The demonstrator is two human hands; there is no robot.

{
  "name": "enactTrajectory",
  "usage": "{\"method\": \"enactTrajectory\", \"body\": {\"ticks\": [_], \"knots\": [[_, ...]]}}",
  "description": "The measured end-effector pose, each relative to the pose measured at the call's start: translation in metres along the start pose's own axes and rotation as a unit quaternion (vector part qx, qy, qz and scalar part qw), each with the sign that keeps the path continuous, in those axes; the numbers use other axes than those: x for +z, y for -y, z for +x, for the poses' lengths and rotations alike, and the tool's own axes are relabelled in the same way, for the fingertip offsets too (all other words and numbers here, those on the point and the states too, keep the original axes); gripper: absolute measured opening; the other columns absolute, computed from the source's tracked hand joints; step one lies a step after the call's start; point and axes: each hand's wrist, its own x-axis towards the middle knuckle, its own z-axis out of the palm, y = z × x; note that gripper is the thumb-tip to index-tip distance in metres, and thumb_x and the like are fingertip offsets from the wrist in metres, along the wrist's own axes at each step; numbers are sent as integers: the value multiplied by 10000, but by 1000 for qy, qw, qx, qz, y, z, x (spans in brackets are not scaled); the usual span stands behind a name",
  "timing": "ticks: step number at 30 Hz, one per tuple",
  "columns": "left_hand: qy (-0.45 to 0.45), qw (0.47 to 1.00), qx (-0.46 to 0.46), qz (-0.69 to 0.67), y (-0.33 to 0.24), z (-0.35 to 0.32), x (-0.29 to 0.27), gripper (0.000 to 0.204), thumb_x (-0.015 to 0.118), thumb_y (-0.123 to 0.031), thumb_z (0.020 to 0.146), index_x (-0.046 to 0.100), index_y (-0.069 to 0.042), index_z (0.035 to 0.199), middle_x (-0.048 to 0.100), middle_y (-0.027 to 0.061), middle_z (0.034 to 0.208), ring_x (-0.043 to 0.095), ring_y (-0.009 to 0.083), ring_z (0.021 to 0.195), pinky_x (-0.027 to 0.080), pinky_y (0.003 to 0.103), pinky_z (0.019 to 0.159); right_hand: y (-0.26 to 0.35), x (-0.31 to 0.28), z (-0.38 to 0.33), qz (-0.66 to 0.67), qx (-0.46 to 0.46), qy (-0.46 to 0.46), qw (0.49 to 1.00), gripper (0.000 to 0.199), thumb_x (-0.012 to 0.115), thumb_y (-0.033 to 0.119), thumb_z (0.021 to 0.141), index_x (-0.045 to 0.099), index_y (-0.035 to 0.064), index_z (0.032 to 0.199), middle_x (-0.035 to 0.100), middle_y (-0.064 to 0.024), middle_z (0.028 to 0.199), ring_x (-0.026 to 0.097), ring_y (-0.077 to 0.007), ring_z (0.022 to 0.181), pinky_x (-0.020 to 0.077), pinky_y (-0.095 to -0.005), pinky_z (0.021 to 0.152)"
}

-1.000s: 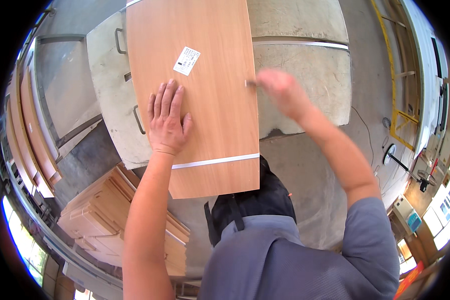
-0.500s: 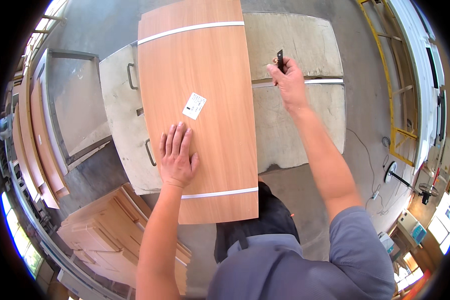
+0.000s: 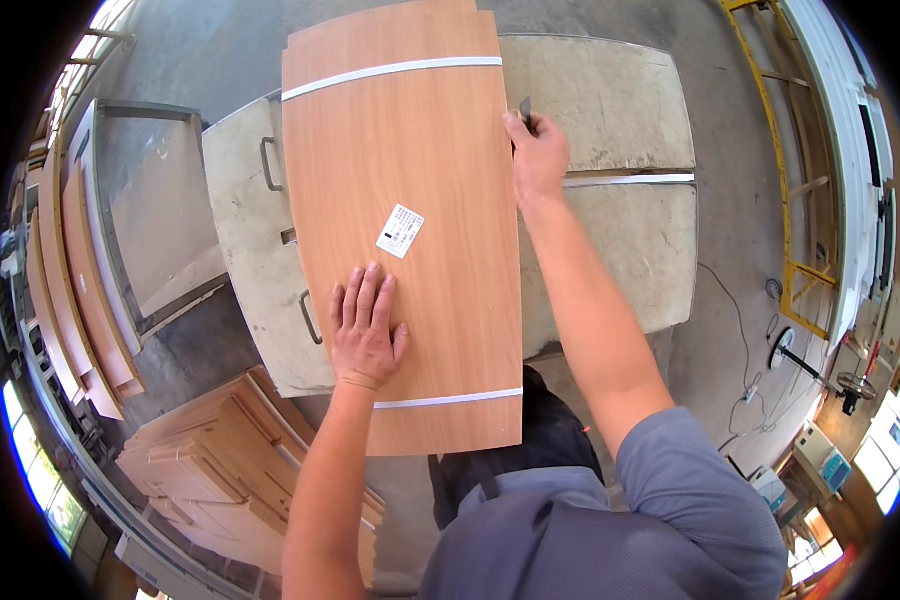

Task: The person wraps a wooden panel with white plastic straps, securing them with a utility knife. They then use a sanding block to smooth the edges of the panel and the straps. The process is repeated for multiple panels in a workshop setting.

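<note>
I can see a long brown board [image 3: 440,300] lying flat on the pale, worn tabletop [image 3: 620,260], with one end poking out over the near side, close to the person's tummy. Another board [image 3: 390,13] peeks out from under it at the far end. Two white straps go across the brown board, a far strap [image 3: 400,73] and a near strap [image 3: 450,399]. A white sticker [image 3: 400,231] sits crooked around the middle of it. The left hand [image 3: 366,335] rests flat on the wood, just below the sticker; its grip is loose and wide, with the fingers a little apart and the thumb out to the side. The right hand [image 3: 541,158] is up by the right edge of the board, below the end of the far strap. Its grip is closed, pinching a small black tool [image 3: 526,110] that sticks up past the thumb. I can't tell if the tool touches the wood. On the left of the tabletop are two bent metal handles [image 3: 268,165], and on the right a white strip [image 3: 630,180] lies along a gap. A big pile of boards [image 3: 205,455] is low down on the left, and a yellow frame [image 3: 782,190] is far over on the right.
</note>
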Motion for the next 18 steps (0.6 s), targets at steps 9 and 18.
{"method": "enactTrajectory", "body": {"ticks": [9, 18], "knots": [[7, 1000, -3, -3, -1, 1, -2, 716, 593, -233, 804, 430, -105, 1489, 361, 105, 1594, 297, 322, 1492, 181, 502, 1249, 6, -4, -7, 105, 71, 7, 992, 101, 693, 102, 893, 659, 14, 856, 600, 34, 748, 495, -39, 645, 409, -240, 579], [3, 1000, -12, -3, 0, -1, 1, 711, 596, -258, 821, 424, -144, 1502, 352, 73, 1605, 300, 293, 1497, 176, 507, 1251, 4, -4, -7, 118, 85, 19, 989, 101, 688, 60, 869, 627, 12, 804, 575, 40, 734, 481, -39, 645, 409, -237, 584]]}}
